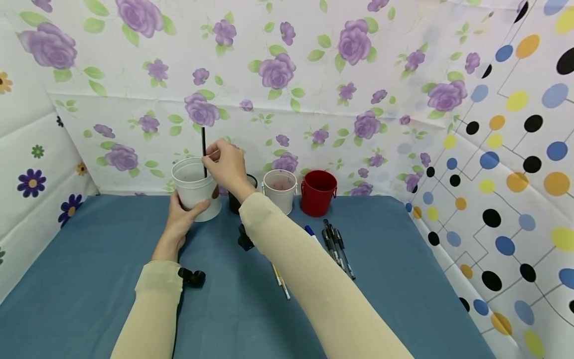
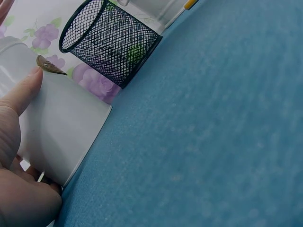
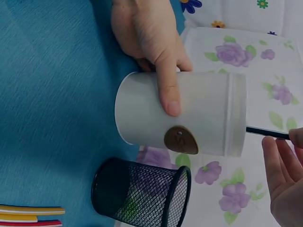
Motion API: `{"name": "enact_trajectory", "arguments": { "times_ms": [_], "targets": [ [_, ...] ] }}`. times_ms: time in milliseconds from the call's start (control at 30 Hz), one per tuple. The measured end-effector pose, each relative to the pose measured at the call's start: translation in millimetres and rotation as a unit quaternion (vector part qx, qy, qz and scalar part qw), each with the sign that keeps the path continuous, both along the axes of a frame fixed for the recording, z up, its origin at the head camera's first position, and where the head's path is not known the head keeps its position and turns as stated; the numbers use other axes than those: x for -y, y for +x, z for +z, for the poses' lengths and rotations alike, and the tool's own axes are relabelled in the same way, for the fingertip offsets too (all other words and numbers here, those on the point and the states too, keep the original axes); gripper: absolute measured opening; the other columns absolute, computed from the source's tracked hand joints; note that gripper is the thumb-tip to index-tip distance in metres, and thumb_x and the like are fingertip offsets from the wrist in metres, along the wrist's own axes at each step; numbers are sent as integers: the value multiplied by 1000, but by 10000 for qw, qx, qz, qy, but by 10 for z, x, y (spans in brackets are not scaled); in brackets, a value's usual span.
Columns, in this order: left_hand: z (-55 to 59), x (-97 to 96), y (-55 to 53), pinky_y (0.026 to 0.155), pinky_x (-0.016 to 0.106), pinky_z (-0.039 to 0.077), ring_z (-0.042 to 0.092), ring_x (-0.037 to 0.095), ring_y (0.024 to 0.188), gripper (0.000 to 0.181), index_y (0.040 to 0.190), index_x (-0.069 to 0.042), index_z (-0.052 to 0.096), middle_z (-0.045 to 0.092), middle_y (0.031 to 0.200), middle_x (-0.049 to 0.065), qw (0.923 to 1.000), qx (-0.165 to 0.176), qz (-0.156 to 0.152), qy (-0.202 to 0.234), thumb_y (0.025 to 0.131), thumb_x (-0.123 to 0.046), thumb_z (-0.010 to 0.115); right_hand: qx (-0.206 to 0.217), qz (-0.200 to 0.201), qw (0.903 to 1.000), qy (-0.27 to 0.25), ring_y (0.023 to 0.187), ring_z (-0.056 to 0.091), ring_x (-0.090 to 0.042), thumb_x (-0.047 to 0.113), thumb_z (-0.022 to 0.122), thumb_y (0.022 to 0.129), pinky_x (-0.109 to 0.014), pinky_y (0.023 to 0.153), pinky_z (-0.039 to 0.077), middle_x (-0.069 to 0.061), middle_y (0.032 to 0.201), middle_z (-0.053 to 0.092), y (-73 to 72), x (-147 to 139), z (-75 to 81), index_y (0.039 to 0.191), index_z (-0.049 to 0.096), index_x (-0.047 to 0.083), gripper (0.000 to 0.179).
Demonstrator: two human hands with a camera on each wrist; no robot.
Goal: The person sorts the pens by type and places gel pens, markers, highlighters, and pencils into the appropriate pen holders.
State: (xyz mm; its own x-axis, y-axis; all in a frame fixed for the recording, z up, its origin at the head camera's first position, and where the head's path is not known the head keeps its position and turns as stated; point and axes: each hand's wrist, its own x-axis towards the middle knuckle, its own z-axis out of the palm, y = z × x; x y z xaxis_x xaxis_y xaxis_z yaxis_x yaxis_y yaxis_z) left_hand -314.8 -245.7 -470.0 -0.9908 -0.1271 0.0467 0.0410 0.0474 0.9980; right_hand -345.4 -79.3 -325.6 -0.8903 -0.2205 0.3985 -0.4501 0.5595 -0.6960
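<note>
A white metal pot with a brown leaf-shaped tag stands upright at the back left of the table. My left hand grips its side, the thumb across the front near the tag. Above the rim, my right hand pinches a thin black stick, like a pencil, between thumb and fingers. The stick is nearly vertical, its lower end inside the pot. In the right wrist view the stick sticks out past the rim. Close beside the pot is a black mesh cup, partly hidden by my right hand in the head view.
A small white bucket and a red bucket stand to the right along the floral back cloth. Several black pens lie in front of them, near a blue-capped marker. Striped pencils lie partly under my right arm.
</note>
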Motion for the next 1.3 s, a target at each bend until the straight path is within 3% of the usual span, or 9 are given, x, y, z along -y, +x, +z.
{"name": "enact_trajectory", "arguments": {
  "times_ms": [167, 300, 533, 767, 1033, 1300],
  "targets": [
    [-191, 39, -131, 127, 54, 25, 25, 34, 155, 108, 170, -22, 3, 18, 172, 13, 9999, 8, 103, -75, 96, -31, 81, 134, 78, 9999, 24, 92, 70, -10, 23, 70, 105, -20, 77, 54, 2, 101, 78, -17, -61, -38, 112, 73, 15, 11],
    [-231, 49, -155, 127, 55, 25, 25, 34, 156, 109, 171, -24, 2, 18, 172, 13, 9998, -5, 121, -155, 96, -35, 81, 154, 119, 9998, 48, 93, 70, -10, 23, 70, 105, -20, 77, 54, 2, 101, 78, -28, -122, -46, 113, 73, 16, 11],
    [-101, 23, -66, 127, 56, 24, 24, 36, 157, 109, 171, -20, 2, 17, 173, 15, 9999, 13, 55, -130, 96, -30, 81, 102, 282, 9995, 58, 94, 73, -13, 20, 71, 104, -20, 80, 57, -2, 103, 78, -49, -292, -31, 114, 73, 11, 14],
    [67, -45, 46, 127, 56, 24, 23, 37, 157, 109, 171, -16, 2, 17, 172, 17, 9999, 104, 62, -123, 96, -25, 81, -131, 688, 9966, 427, 95, 75, -15, 21, 72, 103, -23, 81, 59, -6, 107, 78, 17, -551, 25, 114, 72, 8, 17],
    [83, -51, 53, 127, 57, 23, 23, 39, 157, 109, 171, -14, 2, 16, 172, 19, 9999, 15, 36, -112, 96, -24, 80, -339, 891, 9892, 1116, 93, 74, -18, 15, 69, 102, -28, 82, 60, -8, 105, 78, 192, -823, 114, 115, 72, 8, 15],
    [75, -51, 64, 127, 56, 23, 22, 39, 157, 109, 171, -14, 1, 16, 173, 19, 9999, 103, 72, -108, 96, -24, 80, -124, 849, 9874, 1327, 89, 72, -18, 18, 72, 101, -30, 78, 59, -8, 104, 77, 368, -1038, 84, 115, 73, 8, 18]
  ]
}}
